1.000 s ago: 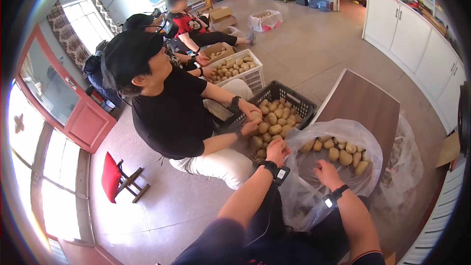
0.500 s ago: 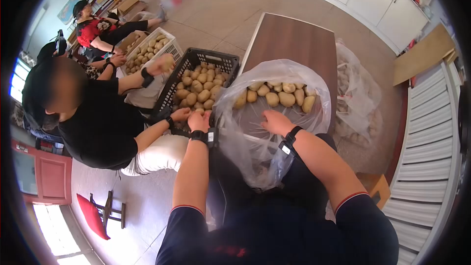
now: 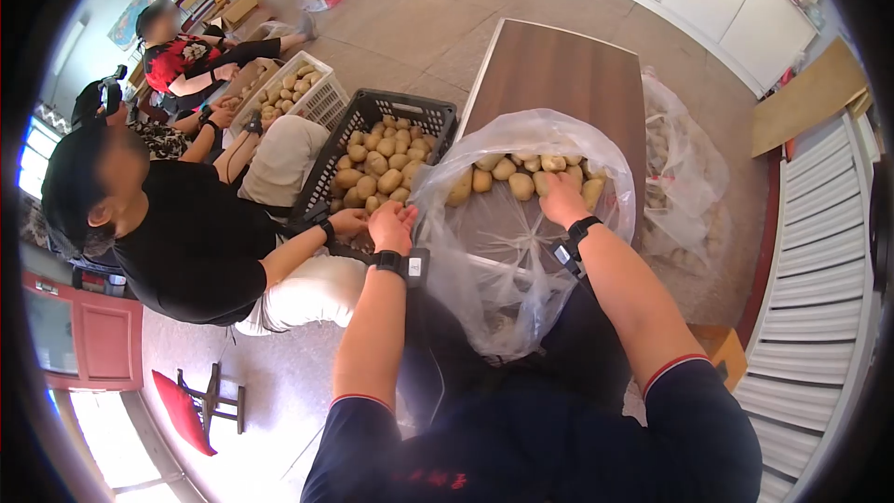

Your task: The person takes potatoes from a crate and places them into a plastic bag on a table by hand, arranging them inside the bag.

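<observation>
A clear plastic bag [image 3: 494,303] lies spread open in front of me, with a row of potatoes [image 3: 504,169] along its far side. Inside it, my right hand [image 3: 562,202] reaches that row, its fingers closed around a potato that they mostly cover. My left hand [image 3: 391,226] is between the bag's left edge and the near end of a black crate [image 3: 326,160] full of potatoes. Its fingers are loosely curled and apart, with nothing visible in them. A co-worker's hand [image 3: 349,222] is close beside it, at the crate.
A brown-topped table [image 3: 559,70] extends beyond the bag. Filled clear bags [image 3: 684,182] stand on the floor to its right. Co-workers sit at left near a white crate [image 3: 326,98] of potatoes. A red-seated stool [image 3: 182,410] is at lower left, a white radiator [image 3: 805,307] at right.
My right hand has moved forward from the bag's middle onto the potato row. My left hand has risen slightly and turned. The nearest co-worker's outstretched arm has drawn back from above the crates.
</observation>
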Motion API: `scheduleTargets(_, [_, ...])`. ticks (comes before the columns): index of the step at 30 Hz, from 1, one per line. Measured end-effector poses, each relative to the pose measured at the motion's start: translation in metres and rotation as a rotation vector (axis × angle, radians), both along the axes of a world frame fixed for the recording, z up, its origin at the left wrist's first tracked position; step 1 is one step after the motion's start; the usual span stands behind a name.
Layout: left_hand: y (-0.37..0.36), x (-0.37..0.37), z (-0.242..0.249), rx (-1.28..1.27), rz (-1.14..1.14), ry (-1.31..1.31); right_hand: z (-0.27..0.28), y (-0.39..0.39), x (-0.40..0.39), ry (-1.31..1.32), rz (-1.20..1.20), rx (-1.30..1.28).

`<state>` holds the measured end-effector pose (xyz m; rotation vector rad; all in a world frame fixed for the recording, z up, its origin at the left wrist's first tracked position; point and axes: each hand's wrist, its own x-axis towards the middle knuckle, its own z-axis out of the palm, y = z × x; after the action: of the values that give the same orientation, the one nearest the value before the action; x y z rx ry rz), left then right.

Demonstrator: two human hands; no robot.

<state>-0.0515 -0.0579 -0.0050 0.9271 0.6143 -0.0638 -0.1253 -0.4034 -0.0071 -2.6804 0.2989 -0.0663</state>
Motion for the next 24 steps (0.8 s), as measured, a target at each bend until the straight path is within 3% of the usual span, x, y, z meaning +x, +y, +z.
scheduleTargets(8, [-0.008,-0.005,0.000,-0.010,-0.131,-0.026,0.014,0.023,-0.009,0.172,-0.065,-0.136])
scheduleTargets(10, [-0.011,-0.007,0.010,0.012,-0.113,-0.029,0.009,0.028,-0.013,0.085,-0.077,-0.187])
scheduleTargets(15, [-0.011,-0.011,0.010,-0.041,-0.189,-0.053,0.015,0.038,-0.016,0.194,-0.034,-0.103])
scheduleTargets(24, [-0.020,-0.022,0.027,0.008,-0.281,-0.054,0.008,0.049,-0.027,0.290,0.110,-0.260])
